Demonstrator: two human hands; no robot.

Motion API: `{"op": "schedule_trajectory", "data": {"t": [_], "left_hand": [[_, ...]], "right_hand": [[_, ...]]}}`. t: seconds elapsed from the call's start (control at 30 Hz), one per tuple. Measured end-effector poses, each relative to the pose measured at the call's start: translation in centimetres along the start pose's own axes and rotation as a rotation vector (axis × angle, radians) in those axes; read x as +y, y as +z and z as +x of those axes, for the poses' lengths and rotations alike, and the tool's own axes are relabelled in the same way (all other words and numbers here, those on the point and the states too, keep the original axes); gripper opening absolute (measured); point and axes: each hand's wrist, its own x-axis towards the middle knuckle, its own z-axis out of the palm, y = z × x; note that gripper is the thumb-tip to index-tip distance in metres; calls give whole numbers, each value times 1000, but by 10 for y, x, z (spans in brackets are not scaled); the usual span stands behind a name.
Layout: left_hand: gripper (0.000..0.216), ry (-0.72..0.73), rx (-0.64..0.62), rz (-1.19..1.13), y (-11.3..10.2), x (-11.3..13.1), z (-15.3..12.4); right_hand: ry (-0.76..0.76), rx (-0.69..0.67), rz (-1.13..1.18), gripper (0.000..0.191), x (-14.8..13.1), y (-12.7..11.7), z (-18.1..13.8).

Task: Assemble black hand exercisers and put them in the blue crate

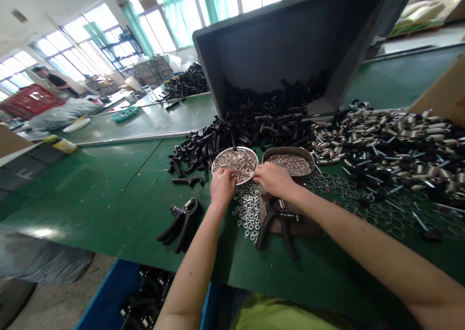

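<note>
At the near left rim of a round white dish (217, 157) of small metal pins (238, 161) is my left hand (222, 187). Its fingers are pinched over the pins, and what they hold is too small to make out. My right hand (275, 177) is closed too, fingertips by the dish's right rim; anything in them is hidden. Behind it stands an oval tin (307, 152) of tiny metal parts (290, 163). Below my right hand, a black hand grip strengthener (268, 223) with a spring lies on a brown board (307, 226). More assembled hand grips (181, 223) lie left of my left forearm.
Metal nuts or washers (249, 209) lie between my arms. Black handles (203, 146) spill from a tilted grey bin (276, 44). Springs and knobbed bolts (399, 146) pile up at right, near metal rings (388, 214). A blue crate (105, 296) sits below. Far left is a person (56, 81).
</note>
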Motion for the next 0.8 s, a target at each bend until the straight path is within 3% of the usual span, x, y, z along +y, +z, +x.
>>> {"op": "schedule_trajectory", "data": {"t": [0.13,0.23,0.43,0.6,0.7,0.8], "left_hand": [[10,5,-34,43,3,-9,17],[8,8,-26,28,7,-7,18],[10,-30,58,-47,3,-8,21],[13,-100,190,-296,-6,2,15],[23,-129,90,-489,-10,10,-4],[33,-187,-141,-685,-8,15,-33]], "right_hand": [[4,45,30,19,-12,27,48],[53,68,70,16,-15,42,65],[101,112,183,14,-9,49,68],[118,188,313,25,0,31,56],[108,245,559,26,11,15,28],[192,239,922,13,26,9,-12]]}}
